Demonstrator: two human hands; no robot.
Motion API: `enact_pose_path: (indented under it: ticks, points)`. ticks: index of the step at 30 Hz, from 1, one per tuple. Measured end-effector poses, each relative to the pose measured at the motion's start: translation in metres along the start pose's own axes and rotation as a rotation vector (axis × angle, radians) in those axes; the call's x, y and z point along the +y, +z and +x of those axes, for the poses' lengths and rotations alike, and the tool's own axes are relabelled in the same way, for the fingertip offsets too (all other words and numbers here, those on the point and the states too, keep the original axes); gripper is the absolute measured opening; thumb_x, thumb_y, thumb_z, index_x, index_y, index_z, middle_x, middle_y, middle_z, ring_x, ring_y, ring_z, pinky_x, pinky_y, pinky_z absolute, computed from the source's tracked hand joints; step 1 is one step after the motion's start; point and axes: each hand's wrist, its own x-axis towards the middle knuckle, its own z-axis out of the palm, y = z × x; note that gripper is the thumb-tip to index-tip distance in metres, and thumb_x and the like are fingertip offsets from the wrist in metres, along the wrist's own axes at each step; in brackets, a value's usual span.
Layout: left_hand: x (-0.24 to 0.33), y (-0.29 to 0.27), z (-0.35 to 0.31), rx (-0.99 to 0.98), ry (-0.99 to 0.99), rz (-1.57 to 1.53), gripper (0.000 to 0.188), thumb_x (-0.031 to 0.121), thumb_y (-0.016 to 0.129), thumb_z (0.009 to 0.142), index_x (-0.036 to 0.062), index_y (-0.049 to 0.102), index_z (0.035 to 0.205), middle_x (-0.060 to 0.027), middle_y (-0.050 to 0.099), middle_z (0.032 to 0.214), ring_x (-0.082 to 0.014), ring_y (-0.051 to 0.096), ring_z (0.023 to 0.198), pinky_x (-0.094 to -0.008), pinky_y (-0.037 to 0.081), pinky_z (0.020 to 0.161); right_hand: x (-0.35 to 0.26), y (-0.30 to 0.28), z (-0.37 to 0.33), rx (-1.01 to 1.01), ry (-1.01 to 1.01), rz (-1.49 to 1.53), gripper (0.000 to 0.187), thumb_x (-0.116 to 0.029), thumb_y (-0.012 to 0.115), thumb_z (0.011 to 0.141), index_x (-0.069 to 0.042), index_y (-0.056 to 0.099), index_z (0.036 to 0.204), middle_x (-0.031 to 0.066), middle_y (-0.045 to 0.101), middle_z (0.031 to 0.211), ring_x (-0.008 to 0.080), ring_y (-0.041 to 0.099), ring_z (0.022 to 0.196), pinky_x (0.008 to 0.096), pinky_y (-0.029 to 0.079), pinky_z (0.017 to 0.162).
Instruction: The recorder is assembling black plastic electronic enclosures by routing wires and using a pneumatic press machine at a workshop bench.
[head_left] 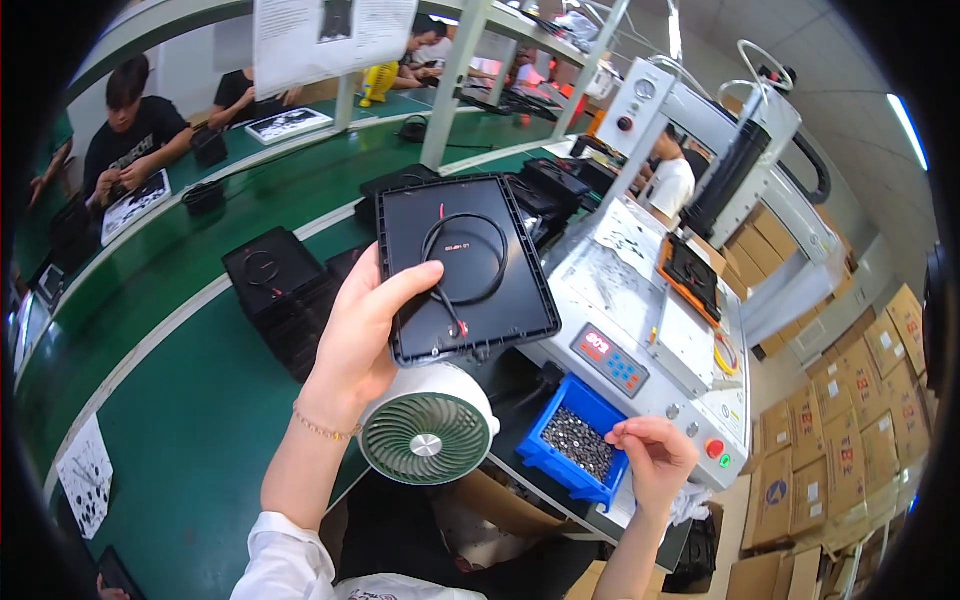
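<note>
Grasping the case [470, 262] in the left hand [362, 325], with thumb across the cabled face, raised above the fan [425, 442]. Pinching with the right hand [658, 458] at the right side of the bin [545, 468], over small metal parts [572, 442]; cannot tell whether gripping one. Room for moving to the left, over the green bench [180, 410], out to its curved pale strip. Hemmed in on the left by stacked cases [285, 310], on the right by the white machine [590, 285], just behind the bin. Beyond the case, a shelf post [455, 90].
</note>
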Motion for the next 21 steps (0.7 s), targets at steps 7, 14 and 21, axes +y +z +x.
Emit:
enact_pose_path:
  ticks: [7,14,21]
  points:
    - [-0.032,0.025,-0.030,-0.068,0.138,0.125,0.042,-0.005,0.057,0.087,-0.0016,0.042,0.125,-0.0110,0.059,0.115,-0.0153,0.060,0.102,-0.0288,0.051,0.088,-0.039,0.036,0.017,-0.100,0.020,0.230,0.019,0.018,0.054,0.083,0.011,0.059,0.101,0.0229,0.068,0.093,0.0301,0.070,0.087,0.0351,0.060,0.075]
    - [-0.041,0.033,-0.041,-0.120,0.141,0.169,0.045,-0.007,0.057,0.087,-0.0015,0.039,0.127,-0.0109,0.058,0.117,-0.0147,0.058,0.105,-0.0283,0.049,0.090,-0.033,0.036,0.013,-0.126,-0.131,0.093,0.016,0.013,0.062,0.080,0.006,0.065,0.095,0.0165,0.068,0.090,0.0214,0.068,0.081,0.0280,0.057,0.069]
    - [-0.049,0.033,-0.042,-0.141,0.193,0.231,0.047,-0.009,0.056,0.087,-0.0011,0.036,0.128,-0.0110,0.057,0.117,-0.0145,0.058,0.105,-0.0285,0.050,0.089,-0.046,0.051,0.017,-0.248,-0.276,-0.343,0.020,0.006,0.075,0.068,0.000,0.071,0.087,0.0103,0.066,0.084,0.0186,0.062,0.068,0.0249,0.048,0.059]
